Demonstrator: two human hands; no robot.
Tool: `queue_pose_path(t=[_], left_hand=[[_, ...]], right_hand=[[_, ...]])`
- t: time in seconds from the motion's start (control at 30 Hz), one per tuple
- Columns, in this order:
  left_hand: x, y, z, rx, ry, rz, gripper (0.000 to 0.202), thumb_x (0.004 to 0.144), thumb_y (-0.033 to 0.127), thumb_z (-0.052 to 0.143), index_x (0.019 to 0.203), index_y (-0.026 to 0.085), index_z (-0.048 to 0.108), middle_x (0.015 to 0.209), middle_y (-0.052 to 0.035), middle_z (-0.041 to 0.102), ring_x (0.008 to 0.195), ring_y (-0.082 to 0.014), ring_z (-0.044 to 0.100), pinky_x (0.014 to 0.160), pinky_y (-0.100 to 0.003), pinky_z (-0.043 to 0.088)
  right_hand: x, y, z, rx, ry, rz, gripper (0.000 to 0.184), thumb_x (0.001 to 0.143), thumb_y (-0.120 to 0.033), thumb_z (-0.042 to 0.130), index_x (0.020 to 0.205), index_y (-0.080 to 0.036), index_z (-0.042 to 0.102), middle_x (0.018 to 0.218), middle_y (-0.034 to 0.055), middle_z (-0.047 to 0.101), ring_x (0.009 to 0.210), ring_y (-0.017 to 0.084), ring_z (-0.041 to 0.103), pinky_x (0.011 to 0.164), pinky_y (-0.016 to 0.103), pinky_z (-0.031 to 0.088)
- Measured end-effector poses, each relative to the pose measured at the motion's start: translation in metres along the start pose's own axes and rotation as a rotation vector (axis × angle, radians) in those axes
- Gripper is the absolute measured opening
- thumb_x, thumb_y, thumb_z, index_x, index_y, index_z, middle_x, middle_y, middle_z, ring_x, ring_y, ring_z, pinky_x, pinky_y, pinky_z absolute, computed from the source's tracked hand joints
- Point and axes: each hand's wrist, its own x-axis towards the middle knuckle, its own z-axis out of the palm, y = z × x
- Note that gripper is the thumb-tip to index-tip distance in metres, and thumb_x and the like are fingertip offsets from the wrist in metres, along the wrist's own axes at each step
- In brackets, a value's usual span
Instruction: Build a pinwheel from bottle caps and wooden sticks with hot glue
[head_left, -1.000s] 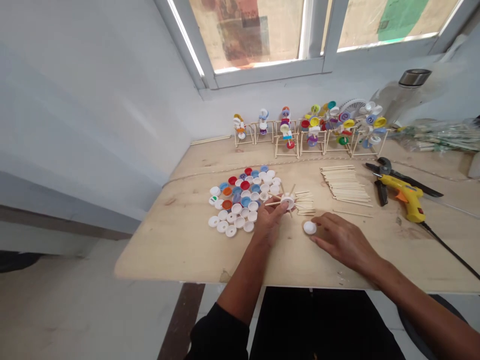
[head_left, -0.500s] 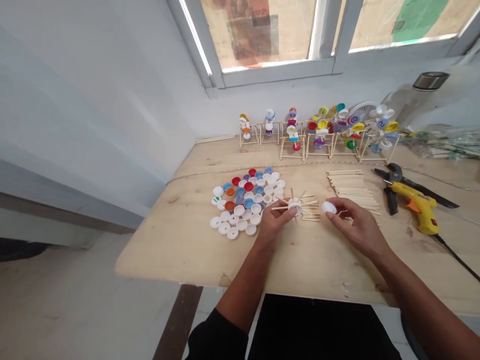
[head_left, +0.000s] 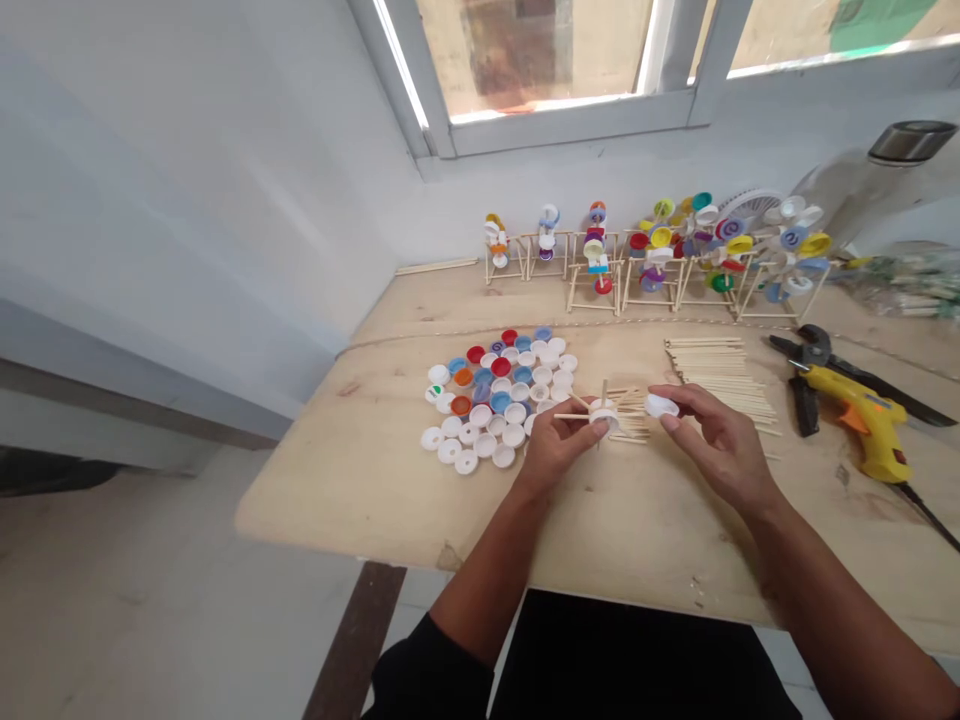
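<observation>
A pale plywood bench [head_left: 615, 540] stands against a light grey wall in a corner, under a window [head_left: 570, 60] with a grey frame; bare floor shows to the left below it. The left hand [head_left: 559, 445] pinches a white cap with sticks [head_left: 602, 412] between thumb and fingertips, held just above the bench near its middle. About five thin wooden sticks spread from this cap like spokes; the longest shown runs out to the left, nearly level, and another stands almost straight up toward the window. The right hand [head_left: 716, 445] is closed on one plain white cap [head_left: 661, 405], held just to the right of the spoked cap, close beside it but apart. Under both lies a small bunch of short sticks [head_left: 634, 420], their long axes running left to right. To the left, a flat cluster of bottle caps [head_left: 499, 395] lies on the wood, roughly forty, mostly white with some blue, red and orange. To the right is a pile of long sticks [head_left: 720, 375], too many to count, lying left to right. Beyond it are one yellow glue gun [head_left: 862, 420] and one pair of black pliers [head_left: 814, 375]. Along the back wall stand six or seven cap windmills [head_left: 660, 250] on stick frames.
</observation>
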Motion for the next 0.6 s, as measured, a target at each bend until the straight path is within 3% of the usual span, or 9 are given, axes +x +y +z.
queue_pose_path(t=[0.6], left_hand=[[-0.0043,0.0095,0.0055,0.066,-0.048,-0.024,0.023,0.062,0.035,0.080,0.068,0.017,0.066,0.076,-0.0013,0.065,0.072,-0.0144,0.058,0.070,-0.027,0.043]], right_hand=[[-0.0010,-0.0045,0.0040,-0.053,-0.054,-0.115,0.022,0.087,-0.029,0.056,0.107,-0.023,0.063,0.094,0.0038,0.064,0.081,0.016,0.056,0.076,0.032,0.047]])
